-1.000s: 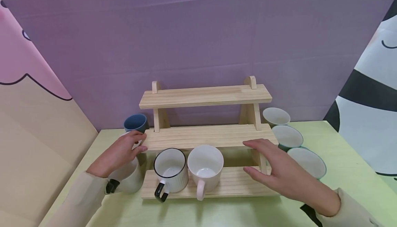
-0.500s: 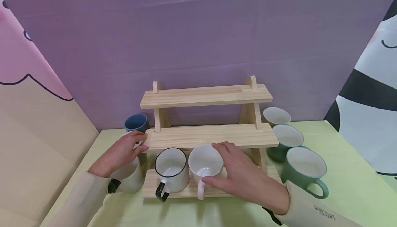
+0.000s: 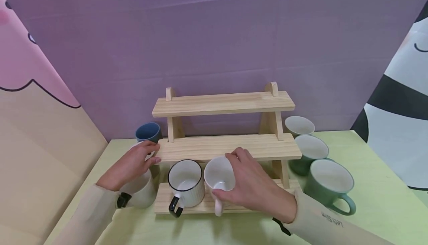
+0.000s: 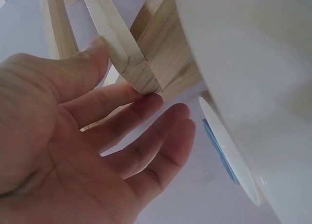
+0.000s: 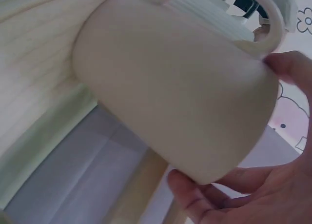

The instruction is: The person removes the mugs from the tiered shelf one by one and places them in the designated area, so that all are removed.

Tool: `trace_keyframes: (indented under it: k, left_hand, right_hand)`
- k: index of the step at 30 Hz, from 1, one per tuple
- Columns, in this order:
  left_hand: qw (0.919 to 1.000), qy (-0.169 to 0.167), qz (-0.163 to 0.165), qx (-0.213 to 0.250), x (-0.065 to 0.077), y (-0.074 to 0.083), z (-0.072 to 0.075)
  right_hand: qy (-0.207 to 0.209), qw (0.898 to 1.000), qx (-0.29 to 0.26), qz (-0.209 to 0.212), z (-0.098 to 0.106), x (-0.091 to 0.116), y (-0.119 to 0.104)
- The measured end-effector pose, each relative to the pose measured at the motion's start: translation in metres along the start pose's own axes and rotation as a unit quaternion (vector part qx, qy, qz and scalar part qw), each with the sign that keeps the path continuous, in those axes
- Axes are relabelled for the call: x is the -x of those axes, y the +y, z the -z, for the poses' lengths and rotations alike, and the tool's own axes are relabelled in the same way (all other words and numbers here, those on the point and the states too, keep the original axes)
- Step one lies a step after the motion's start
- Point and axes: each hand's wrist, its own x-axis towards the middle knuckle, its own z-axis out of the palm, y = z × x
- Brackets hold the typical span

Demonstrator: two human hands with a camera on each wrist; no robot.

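A three-tier wooden shelf (image 3: 227,146) stands in the middle of the table. My left hand (image 3: 131,165) pinches the left end of its middle board; in the left wrist view thumb and index finger lie on either side of the board end (image 4: 127,58), the other fingers loosely bent. On the bottom tier, a pale pink mug (image 3: 215,171) sits upright with its handle to the front. My right hand (image 3: 250,183) grips it near the rim, thumb by the handle and fingers round the far side (image 5: 175,87). Just left of it stands a white mug with black rim (image 3: 190,191).
Right of the shelf, several green mugs with white insides, the front one (image 3: 321,189) with its handle outward, line up front to back. On the left are a blue cup (image 3: 148,130) and a white mug (image 3: 143,193), partly behind my left arm. A purple backdrop (image 3: 214,33) rises behind.
My right hand has moved left from the shelf's right side to the pink mug and closed on its rim. The left hand stays on the middle board.
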Motion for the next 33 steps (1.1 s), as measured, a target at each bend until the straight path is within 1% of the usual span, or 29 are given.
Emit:
trace_keyframes:
  k: [4, 7, 9, 12, 16, 20, 25, 30, 33]
  left_hand:
    - [0.9998, -0.009, 0.019, 0.004, 0.0, 0.0, 0.0]
    - [0.999, -0.018, 0.042, 0.002, 0.0, 0.0, 0.0]
    - [0.9984, -0.024, 0.05, 0.002, 0.0, 0.001, 0.0]
    - [0.9983, -0.026, 0.051, 0.0, -0.001, 0.001, 0.0]
    - [0.9988, -0.022, 0.044, -0.004, -0.002, 0.001, 0.0]
    - [0.9985, -0.026, 0.047, -0.002, -0.002, 0.003, 0.0]
    - [0.9979, -0.032, 0.056, 0.01, -0.002, 0.004, 0.0]
    - [0.9988, -0.023, 0.043, 0.006, -0.001, 0.003, 0.0]
    - [0.9989, -0.021, 0.042, 0.005, -0.001, 0.002, 0.001]
  right_hand:
    - [0.004, 0.999, -0.035, 0.012, -0.002, -0.002, 0.003]
    - [-0.002, 0.999, -0.05, 0.021, -0.001, -0.003, 0.005]
    - [-0.008, 0.998, -0.065, 0.023, 0.001, -0.002, 0.006]
    - [-0.012, 0.996, -0.088, 0.024, 0.01, 0.002, 0.008]
    - [-0.011, 0.995, -0.093, 0.031, 0.026, 0.011, 0.015]
    - [-0.01, 0.997, -0.071, 0.037, 0.042, 0.024, 0.028]
    - [0.003, 0.998, -0.024, 0.055, 0.063, 0.046, 0.049]
    - [0.018, 0.997, 0.023, 0.065, 0.084, 0.072, 0.066]
    - [0.024, 0.996, 0.05, 0.071, 0.095, 0.087, 0.073]
